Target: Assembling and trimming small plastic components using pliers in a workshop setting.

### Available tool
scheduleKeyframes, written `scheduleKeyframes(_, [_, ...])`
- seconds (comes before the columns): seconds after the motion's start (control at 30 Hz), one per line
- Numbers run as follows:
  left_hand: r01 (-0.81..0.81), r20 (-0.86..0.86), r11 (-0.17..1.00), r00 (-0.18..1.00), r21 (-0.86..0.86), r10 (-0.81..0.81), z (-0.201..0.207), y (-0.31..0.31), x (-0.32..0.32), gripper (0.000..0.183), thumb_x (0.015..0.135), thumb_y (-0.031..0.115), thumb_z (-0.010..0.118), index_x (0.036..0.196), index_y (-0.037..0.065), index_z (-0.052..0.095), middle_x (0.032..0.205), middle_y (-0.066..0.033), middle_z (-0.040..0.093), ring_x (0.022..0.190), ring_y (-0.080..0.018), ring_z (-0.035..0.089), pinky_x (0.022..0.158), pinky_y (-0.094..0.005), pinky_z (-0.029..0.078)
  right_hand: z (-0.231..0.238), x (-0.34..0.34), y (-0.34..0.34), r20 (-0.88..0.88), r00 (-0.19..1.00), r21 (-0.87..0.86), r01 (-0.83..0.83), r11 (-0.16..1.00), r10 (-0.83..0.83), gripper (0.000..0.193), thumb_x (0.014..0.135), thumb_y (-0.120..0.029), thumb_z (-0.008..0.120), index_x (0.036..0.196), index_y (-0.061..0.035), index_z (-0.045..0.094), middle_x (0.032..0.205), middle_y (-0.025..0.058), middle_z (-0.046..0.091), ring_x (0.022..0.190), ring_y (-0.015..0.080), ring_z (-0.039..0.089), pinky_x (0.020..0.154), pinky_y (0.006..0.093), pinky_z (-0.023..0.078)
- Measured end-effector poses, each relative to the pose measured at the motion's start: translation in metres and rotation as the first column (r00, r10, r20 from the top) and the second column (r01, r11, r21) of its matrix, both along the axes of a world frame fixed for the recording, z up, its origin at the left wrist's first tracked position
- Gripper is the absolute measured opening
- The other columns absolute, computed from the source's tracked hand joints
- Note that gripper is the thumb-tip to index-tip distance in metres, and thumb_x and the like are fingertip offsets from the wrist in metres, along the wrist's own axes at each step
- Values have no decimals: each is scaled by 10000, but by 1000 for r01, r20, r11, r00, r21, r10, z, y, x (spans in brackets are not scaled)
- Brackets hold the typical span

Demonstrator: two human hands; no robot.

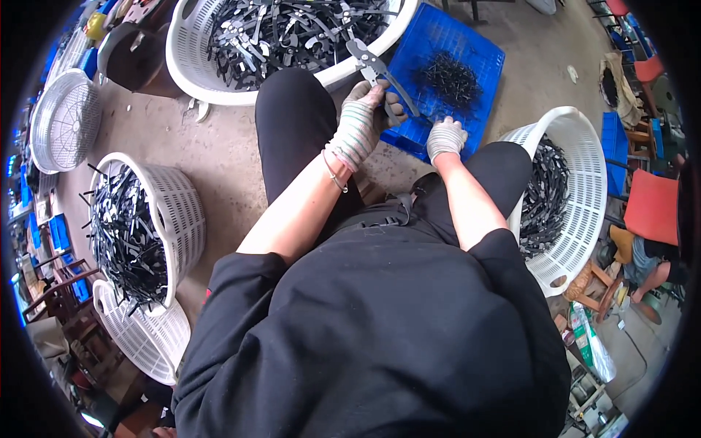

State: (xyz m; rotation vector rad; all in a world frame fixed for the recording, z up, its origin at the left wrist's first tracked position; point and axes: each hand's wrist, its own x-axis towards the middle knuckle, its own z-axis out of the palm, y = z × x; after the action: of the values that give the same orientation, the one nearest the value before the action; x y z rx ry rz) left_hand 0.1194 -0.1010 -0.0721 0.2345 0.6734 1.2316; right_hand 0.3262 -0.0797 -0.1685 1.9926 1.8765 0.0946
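Observation:
My left hand point(359, 124), in a striped knit glove, is closed around a pliers-like hand tool point(372, 62) of dark grey metal. Its head points up and away, toward the big white basket point(219, 96), and one long arm slants down to the right. At the near edge of the blue plastic tray point(485, 66), my right hand point(446, 139), gloved alike, has its fingers drawn together. What they pinch is too small to make out. Farther in, a heap of small black parts point(450, 78) lies on the tray.
Metal tool parts point(281, 36) fill the big basket ahead. White baskets of black pieces stand at left point(182, 212) and right point(588, 190). A light basket point(66, 120), a brown bucket point(142, 62) and a red chair point(650, 208) stand farther out. My knees flank the work.

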Motion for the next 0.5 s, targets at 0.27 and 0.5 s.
scheduleKeyframes(0.27, [39, -162, 999, 986, 35, -33, -5, -3, 13, 226, 941, 198, 538, 1115, 56, 513, 818, -46, 594, 677, -167, 611, 665, -371, 558, 106, -18, 0, -826, -342, -503, 91, 859, -448, 473, 878, -467, 571, 1194, -117, 559, 893, 37, 637, 689, 173, 619, 640, 312, 520])
scheduleKeyframes(0.5, [273, -94, 961, 957, -48, -276, 41, -3, -7, 195, 952, 223, 508, 1024, 46, 550, 631, 49, 431, 461, -48, 322, 415, -199, 278, 159, -54, -36, -683, -602, -469, -72, 880, -413, 265, 937, -222, 522, 1146, -71, 582, 565, -44, 423, 389, 54, 341, 350, 197, 247])
